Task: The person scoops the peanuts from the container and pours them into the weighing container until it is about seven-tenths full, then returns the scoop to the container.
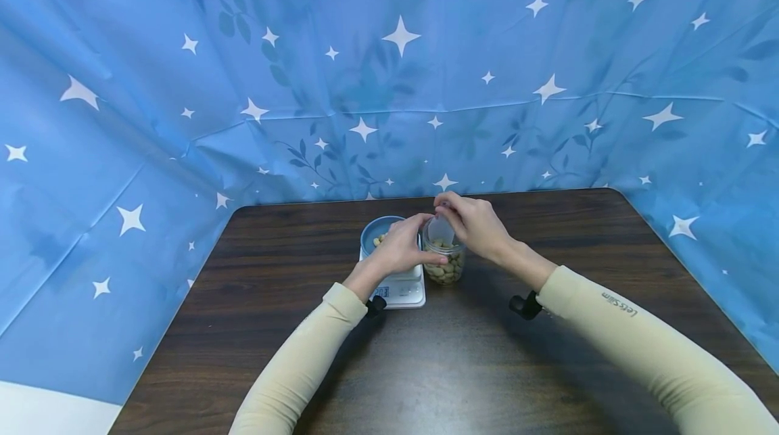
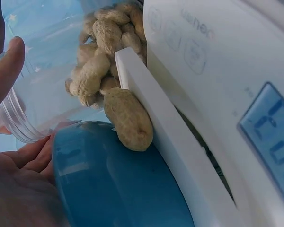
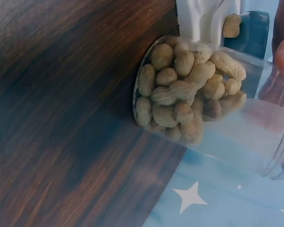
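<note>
A clear jar (image 1: 449,269) of unshelled peanuts (image 3: 180,94) stands on the table. My left hand (image 1: 402,247) grips it near the threaded rim, thumb on the near side and fingers behind. Over the mouth, my right hand (image 1: 477,224) pinches a translucent whitish scoop (image 1: 441,231), whose wide part is down inside the jar above the peanuts. Left of the jar, a blue bowl (image 2: 118,175) with some peanuts sits on a white kitchen scale (image 1: 406,294), partly hidden by my left hand. One loose peanut (image 2: 128,119) lies on the scale's platform against the bowl.
The dark wooden table (image 1: 274,327) extends to both sides and toward me. A blue curtain with white stars (image 1: 365,83) hangs just behind its far edge. The scale's display (image 2: 274,132) faces the near side.
</note>
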A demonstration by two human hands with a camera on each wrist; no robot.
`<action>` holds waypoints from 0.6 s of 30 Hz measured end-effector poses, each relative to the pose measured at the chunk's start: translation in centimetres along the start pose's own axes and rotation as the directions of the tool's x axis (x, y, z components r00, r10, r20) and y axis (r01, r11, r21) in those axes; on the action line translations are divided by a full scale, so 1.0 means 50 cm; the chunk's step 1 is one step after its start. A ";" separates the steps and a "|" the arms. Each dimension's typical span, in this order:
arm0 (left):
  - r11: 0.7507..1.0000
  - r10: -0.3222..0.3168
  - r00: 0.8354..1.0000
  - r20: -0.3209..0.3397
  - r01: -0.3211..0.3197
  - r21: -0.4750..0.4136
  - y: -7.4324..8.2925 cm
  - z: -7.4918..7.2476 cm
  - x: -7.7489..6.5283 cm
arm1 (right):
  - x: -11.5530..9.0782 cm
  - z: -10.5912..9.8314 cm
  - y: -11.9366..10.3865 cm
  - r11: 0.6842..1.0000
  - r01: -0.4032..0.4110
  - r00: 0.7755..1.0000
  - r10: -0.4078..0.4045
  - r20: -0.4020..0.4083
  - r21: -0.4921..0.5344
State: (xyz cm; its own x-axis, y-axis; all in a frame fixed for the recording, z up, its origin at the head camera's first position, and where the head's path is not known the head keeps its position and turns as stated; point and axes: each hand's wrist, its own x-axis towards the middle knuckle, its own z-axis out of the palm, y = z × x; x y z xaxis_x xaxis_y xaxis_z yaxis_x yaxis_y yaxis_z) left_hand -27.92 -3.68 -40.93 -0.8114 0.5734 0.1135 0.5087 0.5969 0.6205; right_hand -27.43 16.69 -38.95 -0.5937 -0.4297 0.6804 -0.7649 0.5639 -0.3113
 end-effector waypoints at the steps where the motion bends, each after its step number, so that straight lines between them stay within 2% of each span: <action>1: 1.000 -0.002 1.000 0.000 0.002 -0.006 0.000 0.000 0.000 | 0.001 0.001 0.000 1.000 -0.014 1.000 0.013 -0.006 0.000; 8: 0.999 -0.019 1.000 -0.002 0.019 -0.041 0.000 0.001 -0.002 | 0.007 0.011 0.003 0.997 -0.082 0.996 0.082 -0.033 -0.009; 13: 0.999 -0.007 1.000 -0.003 0.007 -0.042 0.000 0.001 -0.002 | 0.011 0.011 0.001 0.990 -0.138 0.990 0.137 -0.035 0.000; 18: 0.999 0.002 1.000 0.001 -0.002 -0.035 0.000 -0.001 0.001 | 0.013 0.007 0.003 0.988 -0.157 0.987 0.156 -0.043 0.002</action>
State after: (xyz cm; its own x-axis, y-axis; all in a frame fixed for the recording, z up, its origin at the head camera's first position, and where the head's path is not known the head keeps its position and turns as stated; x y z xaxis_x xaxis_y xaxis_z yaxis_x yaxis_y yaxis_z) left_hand -27.96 -3.68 -40.91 -0.8100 0.5753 0.1135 0.4997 0.5760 0.6469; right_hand -28.00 16.22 -38.79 -0.6947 -0.3053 0.6513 -0.6631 0.6228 -0.4153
